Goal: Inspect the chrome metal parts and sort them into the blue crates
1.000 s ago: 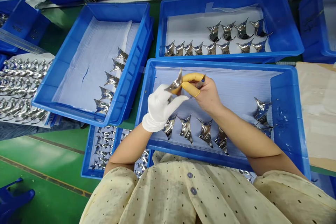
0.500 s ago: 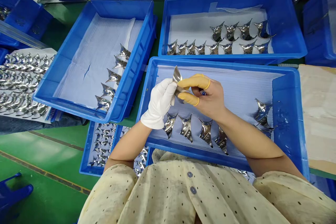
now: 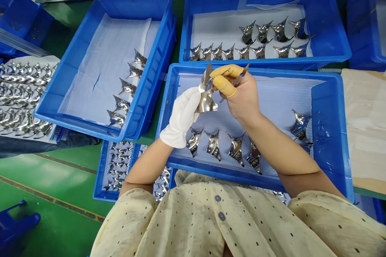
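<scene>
My left hand, in a white glove, is closed on the lower left edge of a shiny curved metal piece with a pointed upper end. Yellow finger cots cover the thumb and forefinger of my right hand, which is pinched around a slim pointed tool with a bit of blue on it. Its exact kind I cannot make out. Those fingertips are right beside the piece's upper part. Below the hands, several similar polished pieces lie in a row in a lined blue tray.
Another blue tray with two rows of pieces stands behind. To the left, a tilted blue tray has pieces along its right side. Further left are densely packed metal pieces. Brown cardboard lies at right.
The metal piece has been turned so its broad shiny face shows. My right fingers have shifted up slightly, and the slim tool now shows between them. The view has moved a little.
</scene>
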The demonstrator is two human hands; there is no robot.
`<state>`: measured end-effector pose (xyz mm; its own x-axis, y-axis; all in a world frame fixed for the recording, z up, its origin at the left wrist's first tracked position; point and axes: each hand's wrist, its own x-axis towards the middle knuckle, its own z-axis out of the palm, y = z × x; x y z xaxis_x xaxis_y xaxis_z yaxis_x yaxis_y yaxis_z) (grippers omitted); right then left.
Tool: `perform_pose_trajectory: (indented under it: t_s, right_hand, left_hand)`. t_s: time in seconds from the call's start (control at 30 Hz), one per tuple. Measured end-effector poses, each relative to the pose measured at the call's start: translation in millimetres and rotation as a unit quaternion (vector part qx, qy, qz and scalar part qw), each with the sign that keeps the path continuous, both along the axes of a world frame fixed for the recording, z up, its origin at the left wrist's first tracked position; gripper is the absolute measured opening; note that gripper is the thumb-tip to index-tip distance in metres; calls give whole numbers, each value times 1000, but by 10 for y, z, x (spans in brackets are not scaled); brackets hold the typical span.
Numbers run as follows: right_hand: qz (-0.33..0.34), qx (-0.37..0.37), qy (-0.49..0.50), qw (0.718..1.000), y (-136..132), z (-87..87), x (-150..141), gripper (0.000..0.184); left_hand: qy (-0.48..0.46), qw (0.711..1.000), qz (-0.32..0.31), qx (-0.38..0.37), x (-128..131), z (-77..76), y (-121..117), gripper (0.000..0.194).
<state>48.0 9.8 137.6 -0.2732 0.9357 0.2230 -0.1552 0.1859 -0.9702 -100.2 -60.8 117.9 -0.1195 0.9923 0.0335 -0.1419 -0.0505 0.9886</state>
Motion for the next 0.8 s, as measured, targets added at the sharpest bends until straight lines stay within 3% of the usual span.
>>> perform_pose_trajectory:
  t_s: [0.27,0.5,0.6,0.67,0.73,0.8]
  right_hand:
    - [-13,95,-46,994,-61,86,-50,38]
    - [-7,133,-26,991,-6,-220,68,44]
    - [57,174,-44,982,-118,-350,140,44]
    - [104,206,-61,971,-181,-377,158,34]
    - [112,212,-79,968,-109,-349,172,25]
    - [72,202,-125,969,200,-280,225,24]
  left_hand:
    - [-53,998,-30,-31,5,24,39,42]
    - [-172,982,-23,-74,-25,41,94,33]
    - [-258,959,3,-115,-32,126,144,23]
    - [-303,942,29,-144,-22,178,171,19]
    - [-328,929,45,-165,-11,201,185,25]
    - [-335,925,40,-177,-14,187,188,33]
